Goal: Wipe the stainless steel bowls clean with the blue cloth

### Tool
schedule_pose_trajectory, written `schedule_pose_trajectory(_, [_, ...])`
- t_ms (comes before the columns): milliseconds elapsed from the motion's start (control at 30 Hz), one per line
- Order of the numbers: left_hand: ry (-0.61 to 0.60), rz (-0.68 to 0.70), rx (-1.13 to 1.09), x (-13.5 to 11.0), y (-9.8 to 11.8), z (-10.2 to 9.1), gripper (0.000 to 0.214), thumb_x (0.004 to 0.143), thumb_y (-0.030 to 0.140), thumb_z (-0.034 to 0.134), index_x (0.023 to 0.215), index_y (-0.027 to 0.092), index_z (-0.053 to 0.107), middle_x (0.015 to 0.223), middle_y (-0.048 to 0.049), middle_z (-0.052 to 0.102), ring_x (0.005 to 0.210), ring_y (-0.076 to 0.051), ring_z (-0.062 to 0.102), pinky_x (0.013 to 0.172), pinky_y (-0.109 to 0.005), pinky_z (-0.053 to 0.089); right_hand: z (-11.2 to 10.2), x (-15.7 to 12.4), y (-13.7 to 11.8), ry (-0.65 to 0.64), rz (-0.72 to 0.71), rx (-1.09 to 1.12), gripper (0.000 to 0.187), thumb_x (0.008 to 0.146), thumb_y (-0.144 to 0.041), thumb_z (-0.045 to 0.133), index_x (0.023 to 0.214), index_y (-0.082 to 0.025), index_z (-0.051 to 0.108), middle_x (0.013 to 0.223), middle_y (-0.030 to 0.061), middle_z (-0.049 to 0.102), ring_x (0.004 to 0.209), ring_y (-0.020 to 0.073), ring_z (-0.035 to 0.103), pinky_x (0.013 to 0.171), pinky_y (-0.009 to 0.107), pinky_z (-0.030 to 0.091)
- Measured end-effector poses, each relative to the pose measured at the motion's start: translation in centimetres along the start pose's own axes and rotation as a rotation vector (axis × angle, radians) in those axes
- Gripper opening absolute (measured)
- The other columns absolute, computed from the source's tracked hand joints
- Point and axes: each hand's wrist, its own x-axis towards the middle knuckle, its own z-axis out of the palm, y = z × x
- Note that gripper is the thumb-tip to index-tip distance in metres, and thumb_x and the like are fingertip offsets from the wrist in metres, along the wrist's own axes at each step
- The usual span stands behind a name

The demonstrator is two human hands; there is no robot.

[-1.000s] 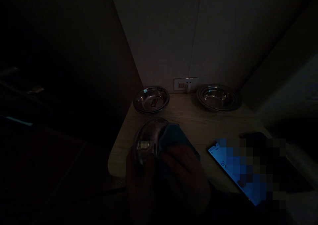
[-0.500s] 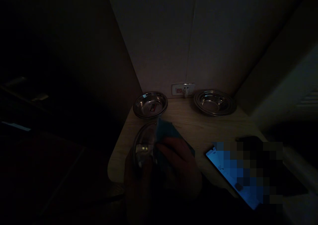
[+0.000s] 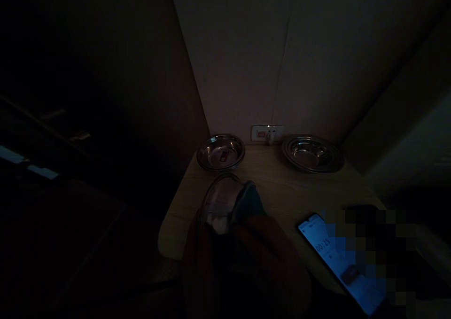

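Note:
In dim light my left hand (image 3: 198, 258) grips the left rim of a shiny metal bowl (image 3: 220, 199), which is tilted up over the near side of the table. My right hand (image 3: 271, 248) is closed on a teal cloth (image 3: 251, 202) and presses it to the bowl's right side. Deep shadow hides the lower part of the bowl and most of my fingertips. Just behind it rests another metal bowl (image 3: 214, 157) with a dark and red label inside.
Several stacked metal bowls (image 3: 310, 157) sit at the back right of the wooden table (image 3: 271, 182). A wall socket (image 3: 267, 133) holds a plug. To the right lies a lit phone (image 3: 338, 262), partly pixelated, beside a dark object (image 3: 366, 211).
My right hand and the cloth have shifted lower on the bowl, whose tilt has changed. The whole view has moved slightly, and the phone screen now shows large digits.

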Motion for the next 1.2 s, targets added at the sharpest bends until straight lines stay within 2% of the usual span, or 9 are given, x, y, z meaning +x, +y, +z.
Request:
schedule_pose_trajectory(133, [-0.006, 0.009, 0.005, -0.3, -0.7, 0.0, 0.032, 0.083, 0.037, 0.05, 0.108, 0.025, 0.065, 0.125, -0.0058, 0.06, 0.133, -0.028, 0.036, 0.114, -0.047, 0.019, -0.2, 0.3, 0.1, 0.003, 0.023, 0.031, 0.028, 0.087, -0.015, 0.048, 0.112, -0.016, 0.062, 0.102, 0.012, 0.063, 0.093, 0.022, 0.06, 0.075, 0.034, 0.055])
schedule_pose_trajectory(300, [-0.021, 0.052, 0.001, -0.4, 1.0, -0.6, 0.034, 0.083, 0.03, 0.049, 0.114, 0.025, 0.063, 0.13, -0.0058, 0.057, 0.132, -0.026, 0.039, 0.113, -0.045, 0.023, -0.6, 0.2, 0.0, -0.014, -0.038, 0.053, 0.027, 0.088, -0.014, 0.046, 0.111, -0.015, 0.062, 0.098, 0.0104, 0.064, 0.088, 0.0194, 0.06, 0.071, 0.029, 0.055])
schedule_pose_trajectory(433, [-0.092, -0.009, 0.001, 0.5, 2.0, -0.9, 0.037, 0.08, 0.029, 0.05, 0.114, 0.025, 0.064, 0.125, -0.0076, 0.06, 0.127, -0.031, 0.044, 0.112, -0.049, 0.025, -0.5, 0.0, -0.1, 0.021, -0.002, 0.022, 0.029, 0.086, -0.014, 0.048, 0.111, -0.015, 0.062, 0.102, 0.0119, 0.062, 0.093, 0.0225, 0.058, 0.075, 0.034, 0.054])
schedule_pose_trajectory(567, [-0.103, -0.05, -0.037, 1.1, 2.7, -1.1, 0.035, 0.077, 0.028, 0.056, 0.111, 0.027, 0.066, 0.119, -0.0061, 0.064, 0.126, -0.03, 0.045, 0.111, -0.046, 0.027, -0.6, -0.2, -0.4, -0.023, -0.082, -0.042, 0.023, 0.09, -0.015, 0.046, 0.104, -0.017, 0.065, 0.094, 0.008, 0.065, 0.089, 0.0188, 0.058, 0.07, 0.026, 0.054])
schedule_pose_trajectory(667, [-0.139, -0.03, -0.079, 1.0, 3.2, -1.1, 0.036, 0.075, 0.027, 0.058, 0.11, 0.025, 0.066, 0.125, -0.0064, 0.06, 0.127, -0.029, 0.045, 0.11, -0.043, 0.03, -0.8, 0.4, -0.3, -0.021, -0.129, -0.03, 0.023, 0.09, -0.021, 0.047, 0.104, -0.015, 0.064, 0.098, 0.0101, 0.065, 0.09, 0.0218, 0.057, 0.075, 0.033, 0.055])
schedule_pose_trajectory(833, [-0.12, -0.046, -0.084, 1.1, 3.0, -0.8, 0.034, 0.082, 0.026, 0.049, 0.113, 0.026, 0.065, 0.116, -0.0062, 0.065, 0.12, -0.027, 0.052, 0.109, -0.042, 0.032, -0.6, -0.1, -0.6, 0.011, -0.086, -0.034, 0.023, 0.091, -0.017, 0.045, 0.104, -0.016, 0.064, 0.096, 0.0084, 0.066, 0.094, 0.0206, 0.055, 0.074, 0.029, 0.054])
schedule_pose_trajectory(933, [-0.112, -0.009, -0.062, 0.8, 2.3, -0.9, 0.032, 0.079, 0.029, 0.055, 0.109, 0.025, 0.067, 0.125, -0.0069, 0.06, 0.125, -0.029, 0.046, 0.11, -0.045, 0.028, -0.3, 0.0, -0.3, -0.012, -0.112, 0.043, 0.025, 0.09, -0.018, 0.046, 0.108, -0.017, 0.063, 0.1, 0.0088, 0.066, 0.094, 0.0206, 0.056, 0.076, 0.032, 0.054])
schedule_pose_trajectory(1100, [-0.003, 0.058, -0.032, -0.2, 1.5, -0.2, 0.038, 0.081, 0.039, 0.05, 0.113, 0.024, 0.063, 0.127, -0.008, 0.058, 0.129, -0.029, 0.042, 0.111, -0.045, 0.025, 0.0, -0.1, -0.4, 0.052, 0.041, 0.074, 0.028, 0.088, -0.015, 0.046, 0.111, -0.018, 0.061, 0.103, 0.0098, 0.063, 0.095, 0.0215, 0.057, 0.076, 0.035, 0.054])
schedule_pose_trajectory(1200, [0.025, 0.07, -0.008, -0.3, 1.5, 0.1, 0.041, 0.082, 0.044, 0.046, 0.115, 0.024, 0.062, 0.131, -0.0078, 0.055, 0.127, -0.028, 0.043, 0.112, -0.044, 0.025, 0.1, -0.7, -1.0, 0.055, -0.026, 0.051, 0.025, 0.09, -0.015, 0.045, 0.108, -0.016, 0.062, 0.099, 0.0089, 0.065, 0.093, 0.02, 0.057, 0.073, 0.03, 0.054])
